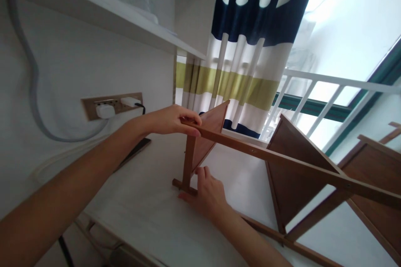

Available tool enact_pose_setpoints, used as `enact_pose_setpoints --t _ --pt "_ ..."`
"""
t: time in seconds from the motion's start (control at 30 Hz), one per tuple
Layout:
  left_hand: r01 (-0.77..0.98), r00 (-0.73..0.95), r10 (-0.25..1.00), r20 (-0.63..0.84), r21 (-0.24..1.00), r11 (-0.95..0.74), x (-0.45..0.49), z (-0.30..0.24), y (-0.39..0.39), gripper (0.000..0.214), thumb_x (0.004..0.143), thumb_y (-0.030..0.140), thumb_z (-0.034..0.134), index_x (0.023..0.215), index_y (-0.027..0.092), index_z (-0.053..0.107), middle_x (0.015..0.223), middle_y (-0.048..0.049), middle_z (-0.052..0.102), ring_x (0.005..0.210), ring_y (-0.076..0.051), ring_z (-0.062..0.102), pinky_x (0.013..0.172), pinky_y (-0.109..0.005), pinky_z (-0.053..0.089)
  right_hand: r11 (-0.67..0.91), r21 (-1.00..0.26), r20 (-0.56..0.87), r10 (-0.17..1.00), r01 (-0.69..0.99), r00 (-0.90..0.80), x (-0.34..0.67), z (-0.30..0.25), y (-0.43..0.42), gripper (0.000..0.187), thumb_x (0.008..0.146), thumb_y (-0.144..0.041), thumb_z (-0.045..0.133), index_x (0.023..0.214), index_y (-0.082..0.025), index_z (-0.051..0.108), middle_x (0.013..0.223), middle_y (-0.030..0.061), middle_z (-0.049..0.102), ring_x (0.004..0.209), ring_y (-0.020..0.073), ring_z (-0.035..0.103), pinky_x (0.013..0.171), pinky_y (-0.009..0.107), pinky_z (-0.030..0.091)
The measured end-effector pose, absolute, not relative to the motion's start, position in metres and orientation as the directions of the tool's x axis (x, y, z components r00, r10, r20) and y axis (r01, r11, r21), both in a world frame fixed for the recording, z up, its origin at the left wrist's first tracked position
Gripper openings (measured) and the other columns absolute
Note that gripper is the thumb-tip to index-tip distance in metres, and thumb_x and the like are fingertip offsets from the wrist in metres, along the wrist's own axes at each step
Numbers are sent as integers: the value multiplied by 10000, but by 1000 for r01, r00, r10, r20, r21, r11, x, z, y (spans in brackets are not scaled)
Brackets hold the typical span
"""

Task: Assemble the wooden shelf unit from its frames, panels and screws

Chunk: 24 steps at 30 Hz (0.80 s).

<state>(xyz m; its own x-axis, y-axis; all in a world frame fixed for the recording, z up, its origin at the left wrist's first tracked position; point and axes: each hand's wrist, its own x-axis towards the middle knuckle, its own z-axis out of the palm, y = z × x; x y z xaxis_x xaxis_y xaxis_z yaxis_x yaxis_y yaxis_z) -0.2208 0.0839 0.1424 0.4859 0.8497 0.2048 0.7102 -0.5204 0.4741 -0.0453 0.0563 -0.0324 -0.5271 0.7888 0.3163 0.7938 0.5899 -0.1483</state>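
A brown wooden rack (pixel 250 148) with several shelf panels lies on its side on a white table (pixel 140 200). My left hand (pixel 175 120) is closed around the end of its upper rail, fingers over the far side. Lower down, my right hand (pixel 206 192) grips the end of the lower rail near the corner, with the thumb on the near side and fingers by the end panel (pixel 211 133). Part of the lower rail is hidden behind my right forearm.
A wall socket strip (pixel 117 104) with white plugs and a grey cable is at the left. A dark flat device (pixel 134 153) lies behind my left forearm. Overhead runs a white shelf (pixel 125 16). Striped curtains (pixel 247 58) and a white railing (pixel 338 81) stand beyond the table.
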Motion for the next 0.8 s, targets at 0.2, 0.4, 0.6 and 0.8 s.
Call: enact_pose_setpoints --t 0.2,0.4,0.6,0.8 --pt "684 491 846 208 509 -523 -222 139 83 401 664 515 600 916 203 605 784 15 566 718 -123 491 612 -194 343 536 -318 176 844 782 -506 -53 -31 77 807 594 -637 623 1181 -168 331 1037 89 535 824 256 590 632 333 439" --pt "665 545 814 201 488 -566 -223 144 83 368 675 507 595 868 193 599 715 27 541 653 -101 469 560 -183 323 529 -357 164 847 770 -506 -59 -40 80 665 569 -535 679 1077 -199 411 945 37 588 789 249 598 614 307 418" --pt "651 559 777 289 428 -627 -223 141 78 411 682 563 556 832 186 620 646 27 508 582 -91 435 506 -201 262 549 -365 148 832 752 -535 -61 -39 78 543 628 -404 656 1087 -223 431 931 26 606 781 231 597 628 294 409" --pt "588 587 706 397 390 -709 -226 132 76 402 697 555 554 808 175 622 589 32 500 523 -75 410 472 -213 243 550 -301 85 829 779 -552 -61 -39 78 414 643 -398 618 1000 -226 499 947 25 604 772 250 596 638 322 422"
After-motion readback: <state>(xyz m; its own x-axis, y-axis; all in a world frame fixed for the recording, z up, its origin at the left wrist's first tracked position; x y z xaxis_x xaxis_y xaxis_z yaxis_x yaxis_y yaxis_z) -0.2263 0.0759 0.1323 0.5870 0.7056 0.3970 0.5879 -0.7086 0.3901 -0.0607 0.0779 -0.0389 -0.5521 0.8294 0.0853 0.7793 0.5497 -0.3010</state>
